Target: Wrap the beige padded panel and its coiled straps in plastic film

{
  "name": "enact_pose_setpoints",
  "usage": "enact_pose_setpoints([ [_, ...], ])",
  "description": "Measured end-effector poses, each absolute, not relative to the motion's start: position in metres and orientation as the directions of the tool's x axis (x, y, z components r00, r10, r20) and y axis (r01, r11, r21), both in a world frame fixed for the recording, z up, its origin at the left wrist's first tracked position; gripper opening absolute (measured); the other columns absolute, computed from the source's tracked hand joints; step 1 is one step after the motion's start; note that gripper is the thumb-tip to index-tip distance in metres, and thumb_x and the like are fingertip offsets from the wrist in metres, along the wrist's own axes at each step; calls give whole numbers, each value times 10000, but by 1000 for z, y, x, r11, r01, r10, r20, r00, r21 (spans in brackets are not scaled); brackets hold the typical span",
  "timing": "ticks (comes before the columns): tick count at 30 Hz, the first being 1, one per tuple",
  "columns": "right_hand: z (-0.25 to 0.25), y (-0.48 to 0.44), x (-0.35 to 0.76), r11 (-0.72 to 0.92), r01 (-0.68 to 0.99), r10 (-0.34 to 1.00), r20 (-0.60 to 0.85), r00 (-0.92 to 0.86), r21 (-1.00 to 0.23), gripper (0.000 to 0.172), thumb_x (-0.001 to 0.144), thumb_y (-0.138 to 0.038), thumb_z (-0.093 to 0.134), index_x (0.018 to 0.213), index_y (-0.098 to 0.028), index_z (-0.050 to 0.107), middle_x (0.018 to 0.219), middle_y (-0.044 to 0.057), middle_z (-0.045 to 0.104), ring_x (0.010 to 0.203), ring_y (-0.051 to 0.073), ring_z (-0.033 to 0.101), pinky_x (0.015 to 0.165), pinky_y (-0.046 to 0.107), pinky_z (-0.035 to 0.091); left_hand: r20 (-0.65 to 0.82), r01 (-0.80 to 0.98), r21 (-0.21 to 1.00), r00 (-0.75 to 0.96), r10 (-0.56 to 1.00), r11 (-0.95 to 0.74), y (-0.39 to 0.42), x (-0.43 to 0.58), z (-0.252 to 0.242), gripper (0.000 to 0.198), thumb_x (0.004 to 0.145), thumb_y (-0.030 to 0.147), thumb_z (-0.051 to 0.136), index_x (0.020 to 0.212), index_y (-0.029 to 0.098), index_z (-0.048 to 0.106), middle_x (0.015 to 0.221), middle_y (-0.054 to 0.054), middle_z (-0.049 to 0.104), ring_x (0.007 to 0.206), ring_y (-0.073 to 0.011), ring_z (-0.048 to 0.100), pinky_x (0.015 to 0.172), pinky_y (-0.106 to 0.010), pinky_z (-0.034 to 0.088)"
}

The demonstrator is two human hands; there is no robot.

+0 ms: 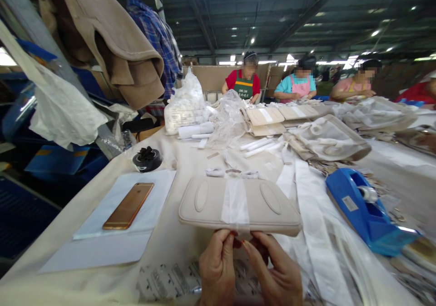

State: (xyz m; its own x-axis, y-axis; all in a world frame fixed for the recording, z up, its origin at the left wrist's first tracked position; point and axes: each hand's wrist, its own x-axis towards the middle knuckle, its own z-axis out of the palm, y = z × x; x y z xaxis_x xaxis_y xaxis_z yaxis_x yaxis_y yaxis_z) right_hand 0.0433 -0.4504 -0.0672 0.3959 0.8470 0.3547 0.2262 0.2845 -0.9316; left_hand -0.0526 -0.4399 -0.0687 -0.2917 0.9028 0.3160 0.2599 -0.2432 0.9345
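A beige handbag (204, 210) with two oval loop details lies across the table in front of me. Round its middle runs a white wrapping strip (235, 201), which folds over the near edge. My left hand (218, 267) is closed, thumb and index finger pinched at that edge by the strip. Just to its right, my right hand (277, 269) is also closed, its fingertips pinching at the same spot. Both hands touch the near side of the bag; the strip's end between the fingertips is mostly hidden.
To the right stands a blue tape dispenser (361, 210) beside long white strips (320, 233). A phone (129, 206) rests on papers at left, near a black tape roll (147, 159). Wrapped bags (265, 115) pile up farther back, where several co-workers (243, 83) work.
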Motion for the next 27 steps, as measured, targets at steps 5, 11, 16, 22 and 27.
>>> enact_pose_setpoints([
  [5, -57, -447, 28, 120, -157, 902, 42, 429, -980, 216, 683, -434, 727, 742, -226, 730, 640, -8, 634, 641, 155, 593, 647, 242, 511, 375, 270, 913, -254, 892, -307, -439, -55, -74, 161, 899, 259, 501, 895, 231, 659, 753, 10, 680, 660, -129, 627, 661, -213, 491],
  [11, -60, -445, 34, 58, -178, 897, -27, 441, -982, 223, 638, -427, 750, 657, -205, 730, 528, -22, 565, 507, 98, 465, 514, 197, 434, 427, 322, 882, -240, 872, -343, -440, -55, -78, 169, 919, 240, 465, 901, 236, 633, 770, 22, 659, 710, -118, 613, 684, -210, 464],
  [16, -65, -445, 40, 52, -125, 915, -2, 402, -991, 238, 647, -423, 747, 643, -186, 725, 499, -17, 545, 455, 83, 418, 420, 180, 358, 397, 331, 893, -257, 881, -306, -442, -56, -72, 174, 916, 246, 463, 876, 237, 631, 740, 33, 647, 681, -116, 598, 674, -216, 448],
  [22, -65, -447, 39, 67, -83, 913, 28, 407, -994, 227, 681, -410, 723, 646, -185, 719, 488, -22, 520, 453, 83, 406, 416, 180, 347, 283, 254, 944, -297, 912, -210, -446, -59, -63, 174, 885, 279, 490, 815, 229, 641, 676, 40, 619, 641, -114, 572, 666, -216, 427],
  [27, -69, -448, 42, 148, -7, 913, 133, 386, -989, 187, 702, -375, 709, 642, -198, 708, 473, -34, 486, 446, 77, 382, 401, 172, 320, 64, 57, 997, -309, 949, -49, -448, -57, -57, 195, 814, 381, 569, 807, 210, 663, 657, 26, 605, 601, -120, 527, 601, -208, 418],
])
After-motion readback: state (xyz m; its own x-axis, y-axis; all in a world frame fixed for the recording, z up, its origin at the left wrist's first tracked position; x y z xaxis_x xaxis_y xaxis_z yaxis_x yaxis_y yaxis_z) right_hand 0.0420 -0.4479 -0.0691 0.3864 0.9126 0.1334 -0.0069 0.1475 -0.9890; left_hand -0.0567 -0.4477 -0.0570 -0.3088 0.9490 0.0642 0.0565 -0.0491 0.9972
